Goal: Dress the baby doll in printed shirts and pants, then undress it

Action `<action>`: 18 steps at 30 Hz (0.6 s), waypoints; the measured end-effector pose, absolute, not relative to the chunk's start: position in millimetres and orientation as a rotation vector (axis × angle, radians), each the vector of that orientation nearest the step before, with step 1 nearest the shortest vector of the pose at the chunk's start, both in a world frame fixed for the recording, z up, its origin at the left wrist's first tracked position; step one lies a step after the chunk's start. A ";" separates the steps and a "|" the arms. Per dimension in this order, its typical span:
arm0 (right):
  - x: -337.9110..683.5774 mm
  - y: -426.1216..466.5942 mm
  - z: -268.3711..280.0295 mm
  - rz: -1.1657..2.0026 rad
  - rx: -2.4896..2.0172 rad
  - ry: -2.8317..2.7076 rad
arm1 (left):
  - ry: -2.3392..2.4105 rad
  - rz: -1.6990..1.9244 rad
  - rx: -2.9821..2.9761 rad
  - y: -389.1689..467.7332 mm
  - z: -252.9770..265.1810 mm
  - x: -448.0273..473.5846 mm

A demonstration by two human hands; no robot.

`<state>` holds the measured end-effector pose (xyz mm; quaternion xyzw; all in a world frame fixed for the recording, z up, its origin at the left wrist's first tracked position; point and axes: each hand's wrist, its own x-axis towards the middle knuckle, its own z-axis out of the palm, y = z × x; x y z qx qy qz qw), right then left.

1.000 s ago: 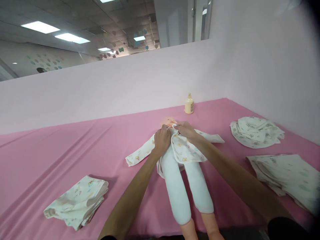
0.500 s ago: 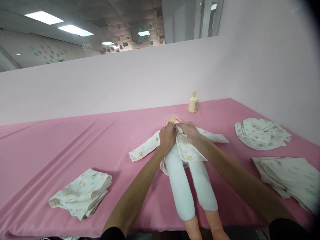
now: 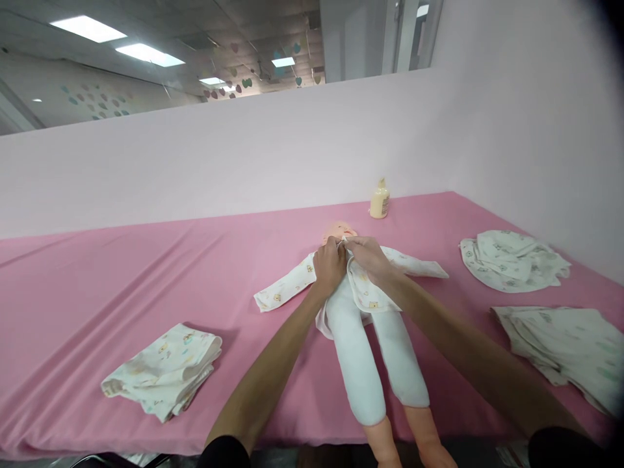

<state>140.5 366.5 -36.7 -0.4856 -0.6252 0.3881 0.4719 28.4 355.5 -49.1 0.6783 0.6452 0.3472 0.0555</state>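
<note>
A baby doll [image 3: 341, 229] lies on its back, its feet toward me at the table's front edge. It wears a white printed baby shirt [image 3: 373, 292] with the sleeves spread to both sides, and the front hangs partly open over its white legs. At the neckline my left hand [image 3: 330, 266] pinches the shirt's edge with closed fingers. Right beside it, my right hand [image 3: 369, 257] also pinches the shirt close under the doll's chin. My hands cover the exact spot where the fingertips grip, and part of the doll's chest.
A pink cloth [image 3: 234, 273] covers the table. At the back stands a cream pump bottle [image 3: 379, 200]. A folded printed cloth [image 3: 166, 370] lies front left; a bunched printed cloth [image 3: 511, 261] and another folded cloth [image 3: 565, 351] lie right. A white partition [image 3: 219, 169] rises behind.
Both hands stay at the doll's neckline, with only slight finger movement. The whole view has shifted a little; the things on the table keep their places.
</note>
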 end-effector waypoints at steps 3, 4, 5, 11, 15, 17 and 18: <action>136.9 360.0 -38.6 0.744 -1.190 -1.676 | 1.958 1.082 1.981 355.5 -48.2 29.2; 135.6 358.0 -38.9 0.655 -1.206 -1.730 | 1.943 1.095 1.955 356.0 -48.1 28.9; 134.4 356.3 -38.9 0.578 -1.227 -1.774 | 1.918 1.110 1.928 356.6 -48.2 28.2; 130.1 352.7 -40.2 0.392 -1.233 -1.858 | 1.462 1.271 1.771 360.9 -48.0 16.6; 128.2 352.2 -45.7 0.299 -1.201 -1.898 | 1.230 1.269 1.514 359.8 -41.2 8.2; 127.3 351.5 -49.0 0.218 -1.179 -1.952 | 1.231 1.238 1.384 359.6 -37.6 5.7; 126.9 351.1 -50.5 0.177 -1.171 -1.983 | 1.235 1.227 1.337 360.0 -36.4 4.9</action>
